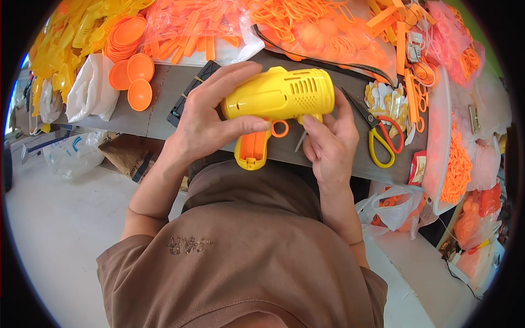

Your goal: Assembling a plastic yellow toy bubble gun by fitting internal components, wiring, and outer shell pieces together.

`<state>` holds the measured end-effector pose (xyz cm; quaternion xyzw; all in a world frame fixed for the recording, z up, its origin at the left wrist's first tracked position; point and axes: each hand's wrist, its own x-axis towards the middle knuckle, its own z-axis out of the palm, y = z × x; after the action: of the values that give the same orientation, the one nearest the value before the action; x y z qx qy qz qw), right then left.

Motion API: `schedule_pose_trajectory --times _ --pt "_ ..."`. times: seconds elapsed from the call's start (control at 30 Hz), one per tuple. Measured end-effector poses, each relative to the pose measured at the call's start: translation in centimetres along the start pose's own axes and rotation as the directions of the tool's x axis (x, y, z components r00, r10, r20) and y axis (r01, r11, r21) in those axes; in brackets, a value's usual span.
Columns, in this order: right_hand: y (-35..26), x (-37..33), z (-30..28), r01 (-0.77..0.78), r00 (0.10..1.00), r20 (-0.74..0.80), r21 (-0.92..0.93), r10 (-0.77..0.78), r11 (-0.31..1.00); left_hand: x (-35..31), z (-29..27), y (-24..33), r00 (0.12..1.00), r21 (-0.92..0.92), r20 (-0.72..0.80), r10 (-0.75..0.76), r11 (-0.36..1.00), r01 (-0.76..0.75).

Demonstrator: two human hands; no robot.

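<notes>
A yellow pistol-shaped plastic toy (273,93) is held up in front of me, lying sideways with vent slots in its barrel. Its handle (252,147) points down and shows an orange hollow inside, and an orange ring (280,129) sits at the trigger place. My left hand (210,109) grips the rear end, thumb along the underside and fingers over the top. At the other end, my right hand (331,131) is closed around the barrel's lower edge, its thumb on a small yellow piece. A thin grey metal rod (300,141) shows beside the right fingers; whether they hold it is hidden.
Scissors (383,141) with red and yellow handles lie on the grey table (158,101), right of my hands, near a pile of stickers (386,104). Orange cups (140,82), a black strip-like part (191,93), bagged orange parts (191,27) and a tray of orange links (456,169) surround the work.
</notes>
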<state>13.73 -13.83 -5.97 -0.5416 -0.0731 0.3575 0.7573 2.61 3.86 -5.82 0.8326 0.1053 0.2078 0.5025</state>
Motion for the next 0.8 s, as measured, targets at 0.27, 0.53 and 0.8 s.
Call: schedule_pose_trajectory --times 0.27,0.53,0.8 --pt "-2.1 -3.6 0.6 0.291 0.953 0.099 -0.039 -0.286 0.956 0.9 -2.3 2.6 0.852 -0.356 0.438 -0.287 0.814 0.458" --pt "-3.3 -3.2 -1.8 0.417 0.889 0.288 -0.191 -0.356 0.888 -0.2 -2.2 4.3 0.977 -0.191 0.201 0.070 0.981 -0.031" --pt "-4.7 -0.8 -1.9 0.706 0.666 0.596 -0.310 -0.448 0.637 0.2 -1.5 5.2 0.909 0.032 0.087 0.408 0.910 -0.412"
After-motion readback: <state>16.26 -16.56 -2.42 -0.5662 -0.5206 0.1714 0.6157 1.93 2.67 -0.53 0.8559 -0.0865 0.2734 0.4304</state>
